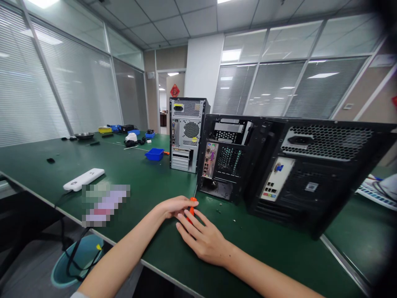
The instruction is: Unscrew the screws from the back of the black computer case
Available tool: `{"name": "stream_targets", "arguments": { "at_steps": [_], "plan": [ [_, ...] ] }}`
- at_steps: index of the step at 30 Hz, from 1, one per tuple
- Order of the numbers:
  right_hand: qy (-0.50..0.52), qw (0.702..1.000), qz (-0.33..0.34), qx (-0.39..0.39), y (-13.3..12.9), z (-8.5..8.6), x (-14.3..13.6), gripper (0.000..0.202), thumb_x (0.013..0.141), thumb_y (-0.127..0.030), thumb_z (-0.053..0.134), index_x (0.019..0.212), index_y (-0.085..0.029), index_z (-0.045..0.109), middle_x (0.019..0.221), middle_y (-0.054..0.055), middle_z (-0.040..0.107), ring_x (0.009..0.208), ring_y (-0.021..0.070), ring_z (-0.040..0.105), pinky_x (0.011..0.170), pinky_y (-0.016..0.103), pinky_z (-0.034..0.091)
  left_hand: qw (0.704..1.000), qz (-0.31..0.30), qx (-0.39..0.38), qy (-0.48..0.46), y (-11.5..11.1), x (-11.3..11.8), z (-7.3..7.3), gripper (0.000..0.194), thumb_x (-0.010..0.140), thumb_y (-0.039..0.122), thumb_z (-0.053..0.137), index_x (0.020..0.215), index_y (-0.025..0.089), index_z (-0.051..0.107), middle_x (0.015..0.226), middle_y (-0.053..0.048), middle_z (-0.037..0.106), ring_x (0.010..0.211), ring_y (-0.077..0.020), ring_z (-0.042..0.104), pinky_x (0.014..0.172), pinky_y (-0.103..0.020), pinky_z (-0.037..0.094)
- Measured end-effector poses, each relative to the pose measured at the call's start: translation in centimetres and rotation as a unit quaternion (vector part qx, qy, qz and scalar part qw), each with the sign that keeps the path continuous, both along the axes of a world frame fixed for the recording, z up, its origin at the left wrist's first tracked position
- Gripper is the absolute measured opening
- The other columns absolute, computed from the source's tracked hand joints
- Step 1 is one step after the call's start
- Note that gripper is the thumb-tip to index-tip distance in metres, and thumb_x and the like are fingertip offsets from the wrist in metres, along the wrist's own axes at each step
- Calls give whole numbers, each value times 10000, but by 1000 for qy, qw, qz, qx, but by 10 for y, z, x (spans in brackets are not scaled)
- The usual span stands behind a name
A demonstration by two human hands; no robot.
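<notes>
A screwdriver with an orange handle (191,211) is at the middle of the table, its thin metal shaft pointing away from me toward the computer cases. My left hand (175,205) is closed around the handle, with the thumb lying along its top. My right hand (205,239) reaches over the handle from the near side, its fingers stretched out and apart, some of them at or against the handle. Just beyond my hands stands a black computer case (221,163) with its rear ports facing me. Part of the handle is hidden by my fingers.
Another black case (310,174) stands at the right, and a silver-backed case (187,136) farther back. Small bits (234,220) lie near my right hand. A blue tray (154,154), a white power strip (83,179) and a blurred-out item (105,205) are leftward. A teal bin (58,271) stands below.
</notes>
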State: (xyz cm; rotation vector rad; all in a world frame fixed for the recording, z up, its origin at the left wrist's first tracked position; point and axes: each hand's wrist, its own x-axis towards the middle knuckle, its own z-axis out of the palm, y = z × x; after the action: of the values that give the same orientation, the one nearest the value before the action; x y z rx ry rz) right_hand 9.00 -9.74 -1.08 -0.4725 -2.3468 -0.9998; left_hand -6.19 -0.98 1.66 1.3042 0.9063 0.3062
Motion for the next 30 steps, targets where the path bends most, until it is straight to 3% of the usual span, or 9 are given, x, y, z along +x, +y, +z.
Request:
{"name": "stream_targets", "arguments": {
  "at_steps": [13, 22, 30],
  "plan": [
    [-21, 1000, 1, 7, 0, -1, 0, 310, 901, -163, 427, 1161, -116, 588, 1327, 116, 516, 1251, 274, 440, 985, 445, 426, 998, 5, 66, 21, -4, 1, 3, 534, 555, 652, 677, 529, 160, 472, 414, 58, 405, 369, -42, 279, 398, -233, 132],
    [-33, 999, -6, 8, 1, -3, -1, 296, 891, -151, 448, 1136, -113, 609, 1302, 103, 538, 1239, 282, 447, 979, 451, 438, 986, 22, 158, 56, -2, -1, 0, 530, 602, 645, 641, 476, 160, 466, 389, 55, 380, 386, -53, 267, 427, -249, 144],
    [-15, 1000, -3, 1, 1, -4, -1, 308, 892, -139, 428, 1135, -105, 613, 1264, 108, 566, 1206, 293, 478, 955, 472, 447, 988, 13, 147, 42, -6, -1, 5, 542, 616, 657, 623, 475, 165, 444, 379, 59, 366, 377, -51, 273, 414, -237, 157]
  ]
}}
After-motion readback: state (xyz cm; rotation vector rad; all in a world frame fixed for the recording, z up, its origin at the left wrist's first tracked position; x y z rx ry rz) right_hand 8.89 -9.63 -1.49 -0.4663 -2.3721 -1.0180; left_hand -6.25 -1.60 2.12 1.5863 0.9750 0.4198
